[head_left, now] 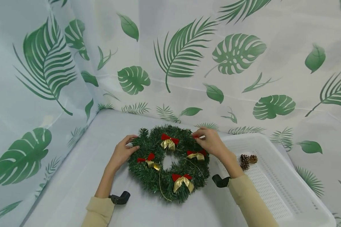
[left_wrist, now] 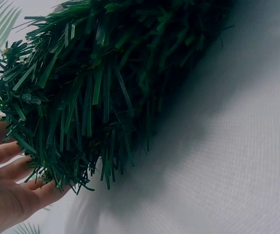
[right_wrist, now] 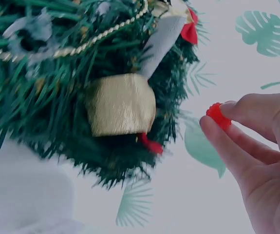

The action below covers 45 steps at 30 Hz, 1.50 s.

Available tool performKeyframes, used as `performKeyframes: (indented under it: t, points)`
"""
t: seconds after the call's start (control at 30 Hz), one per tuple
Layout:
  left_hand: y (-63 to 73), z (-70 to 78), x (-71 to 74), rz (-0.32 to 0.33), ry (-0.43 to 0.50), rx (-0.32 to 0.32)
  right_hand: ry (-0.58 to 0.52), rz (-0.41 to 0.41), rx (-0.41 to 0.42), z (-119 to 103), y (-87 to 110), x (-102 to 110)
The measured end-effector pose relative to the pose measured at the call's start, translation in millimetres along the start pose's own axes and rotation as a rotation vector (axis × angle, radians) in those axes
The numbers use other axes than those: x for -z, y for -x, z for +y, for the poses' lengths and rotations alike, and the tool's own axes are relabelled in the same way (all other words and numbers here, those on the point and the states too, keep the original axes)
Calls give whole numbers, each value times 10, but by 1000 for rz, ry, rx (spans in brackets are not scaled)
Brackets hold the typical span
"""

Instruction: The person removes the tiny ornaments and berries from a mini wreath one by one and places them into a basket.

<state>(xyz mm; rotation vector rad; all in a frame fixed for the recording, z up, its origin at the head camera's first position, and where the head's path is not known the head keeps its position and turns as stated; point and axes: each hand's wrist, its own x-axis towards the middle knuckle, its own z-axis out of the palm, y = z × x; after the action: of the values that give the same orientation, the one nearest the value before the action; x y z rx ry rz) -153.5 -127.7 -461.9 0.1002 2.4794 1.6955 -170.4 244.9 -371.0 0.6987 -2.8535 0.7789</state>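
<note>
A green tinsel wreath (head_left: 143,181) with several red-and-gold bows, such as the front bow (head_left: 182,182), lies on the white table. A thin gold bead string (head_left: 160,186) runs over it. At the wreath's upper left edge my left hand (head_left: 122,153) grips the greenery, thumb on top; its other fingers (left_wrist: 15,169) show beside and under the tinsel in the left wrist view. Beyond the wreath's upper right edge, my right hand (head_left: 211,142) pinches a small, bumpy red berry-like ball (right_wrist: 218,117) between thumb and fingertip. A gold ribbon (right_wrist: 122,105) hangs close by in the right wrist view.
On the right stands a white perforated plastic basket (head_left: 307,192), its near wall partly behind my right forearm. Several brown pine cones (head_left: 245,161) lie in it. A white curtain (head_left: 187,94) printed with green leaves rises behind the table (head_left: 110,123) and along its left side.
</note>
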Motion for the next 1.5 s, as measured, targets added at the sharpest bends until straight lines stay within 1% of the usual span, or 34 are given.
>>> performKeyframes:
  t: [0.23, 0.43, 0.6, 0.67, 0.83, 1.2, 1.4, 1.5]
  points:
    - [15, -31, 14, 4, -19, 4, -17, 47, -21, 89, 208, 111]
    - [75, -61, 30, 2, -26, 17, -8, 51, -61, 147, 381, 218]
    - [46, -19, 36, 3, -30, 4, 1, 68, -107, 211, 469, 322]
    - [29, -4, 42, 4, -30, 4, 1, 71, -112, 235, 492, 364]
    - [25, 11, 58, -2, -32, 14, 21, 70, -110, 305, 565, 459]
    - [25, 30, 32, -3, -21, 7, 80, 51, -151, 480, 763, 604]
    - [27, 15, -6, -13, -16, 0, 80, 12, -206, 582, 913, 610]
    - [12, 21, -25, -10, -15, -2, 88, 3, -218, 644, 988, 601]
